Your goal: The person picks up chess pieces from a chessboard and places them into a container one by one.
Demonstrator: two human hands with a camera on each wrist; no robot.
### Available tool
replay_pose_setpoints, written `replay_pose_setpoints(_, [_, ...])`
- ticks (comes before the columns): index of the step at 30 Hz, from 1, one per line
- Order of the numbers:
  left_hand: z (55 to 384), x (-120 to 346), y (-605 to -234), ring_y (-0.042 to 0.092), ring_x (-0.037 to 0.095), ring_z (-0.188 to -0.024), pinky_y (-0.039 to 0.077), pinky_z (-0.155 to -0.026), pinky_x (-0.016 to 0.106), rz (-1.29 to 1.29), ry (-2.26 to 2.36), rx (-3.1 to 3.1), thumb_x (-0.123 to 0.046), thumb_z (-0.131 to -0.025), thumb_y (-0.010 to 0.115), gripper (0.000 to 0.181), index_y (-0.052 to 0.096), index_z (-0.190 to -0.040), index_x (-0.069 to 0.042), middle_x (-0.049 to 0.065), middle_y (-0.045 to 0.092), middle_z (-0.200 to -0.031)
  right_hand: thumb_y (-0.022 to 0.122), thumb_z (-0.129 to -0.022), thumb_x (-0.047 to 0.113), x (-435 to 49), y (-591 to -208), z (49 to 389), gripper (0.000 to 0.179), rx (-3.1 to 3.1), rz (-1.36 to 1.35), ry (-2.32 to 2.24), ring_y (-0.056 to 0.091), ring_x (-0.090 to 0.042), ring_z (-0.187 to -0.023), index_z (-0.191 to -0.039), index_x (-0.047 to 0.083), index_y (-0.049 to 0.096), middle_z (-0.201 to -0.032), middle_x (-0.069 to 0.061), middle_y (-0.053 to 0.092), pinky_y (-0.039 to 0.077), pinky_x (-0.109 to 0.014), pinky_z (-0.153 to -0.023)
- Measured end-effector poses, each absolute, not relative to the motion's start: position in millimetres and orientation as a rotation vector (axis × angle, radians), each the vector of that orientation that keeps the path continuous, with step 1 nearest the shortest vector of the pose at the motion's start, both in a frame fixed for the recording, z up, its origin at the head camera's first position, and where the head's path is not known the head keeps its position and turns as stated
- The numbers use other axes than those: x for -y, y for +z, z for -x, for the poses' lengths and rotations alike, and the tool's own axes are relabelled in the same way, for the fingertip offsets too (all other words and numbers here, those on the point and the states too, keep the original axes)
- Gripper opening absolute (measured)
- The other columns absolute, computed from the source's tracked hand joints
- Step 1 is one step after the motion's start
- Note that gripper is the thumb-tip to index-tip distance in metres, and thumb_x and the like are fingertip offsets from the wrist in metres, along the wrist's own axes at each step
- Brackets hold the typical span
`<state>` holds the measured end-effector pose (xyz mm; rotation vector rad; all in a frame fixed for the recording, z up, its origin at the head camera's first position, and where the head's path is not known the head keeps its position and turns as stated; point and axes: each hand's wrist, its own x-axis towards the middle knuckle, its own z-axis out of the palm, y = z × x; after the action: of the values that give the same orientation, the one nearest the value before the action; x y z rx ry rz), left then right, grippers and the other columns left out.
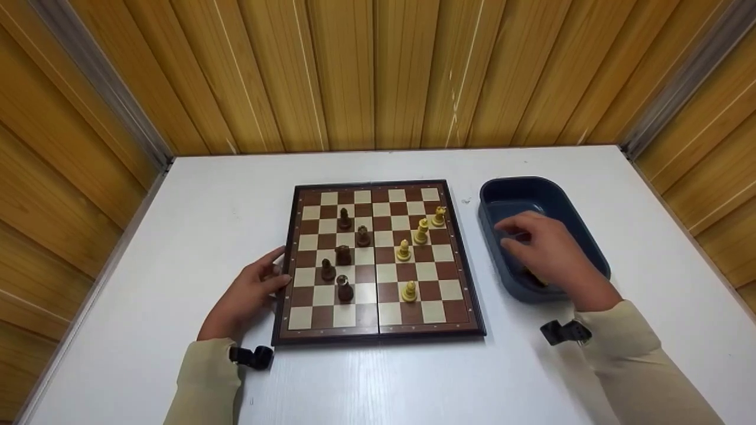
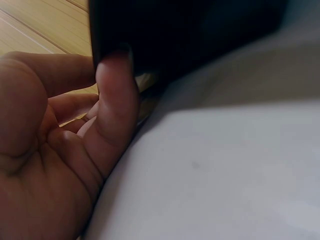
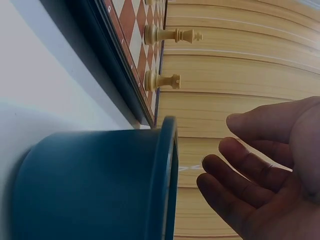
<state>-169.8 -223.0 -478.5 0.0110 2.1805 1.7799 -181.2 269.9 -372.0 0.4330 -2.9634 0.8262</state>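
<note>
A folding chessboard (image 1: 387, 319) lies on the table with several dark pieces on its left half. Light pieces stand on the right half, among them a king (image 3: 172, 35) and a rook (image 3: 162, 81) near the far right. My left hand (image 1: 251, 289) rests at the board's left side, thumb and index fingertips touching its edge a little apart. Over the blue tub (image 1: 502, 277) hovers my right hand (image 1: 546, 248), fingers loosely bent, thumb apart from them and nothing between. Part of a yellowish piece (image 1: 536, 277) shows inside the tub, mostly hidden under that hand.
The tub stands just right of the board on a white table (image 1: 413, 383). Wood-look panels (image 1: 401, 77) close off the back and both sides. Both wrists carry small black cameras (image 1: 253, 358).
</note>
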Motion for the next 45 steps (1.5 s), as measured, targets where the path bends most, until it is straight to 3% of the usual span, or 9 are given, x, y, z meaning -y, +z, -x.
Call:
replay_pose_setpoints(31, [170, 224, -477, 0.064, 0.018, -0.083, 0.057, -0.067, 0.034, -0.084, 1.743, -2.25, -0.011, -0.096, 0.058, 0.065, 0.028, -0.153, -0.016, 0.018, 0.058, -0.11, 0.072, -0.085, 0.013, -225, -381, 178, 0.026, 2.842, -0.672, 0.764, 0.063, -0.028, -0.091, -0.111, 0.008, 0.07, -0.105, -0.01, 0.066, 0.053, -0.043, -0.079])
replay_pose_setpoints(45, [171, 223, -476, 0.061, 0.017, -0.083, 0.057, -0.066, 0.033, -0.048, 1.747, -2.237, -0.01, -0.095, 0.06, 0.066, 0.029, -0.153, -0.017, 0.014, 0.056, -0.107, 0.071, -0.086, 0.015, -207, -387, 173, 0.027, 2.845, -0.731, 0.841, 0.064, -0.028, -0.099, -0.113, 0.009, 0.069, -0.108, -0.007, 0.067, 0.052, -0.044, -0.083])
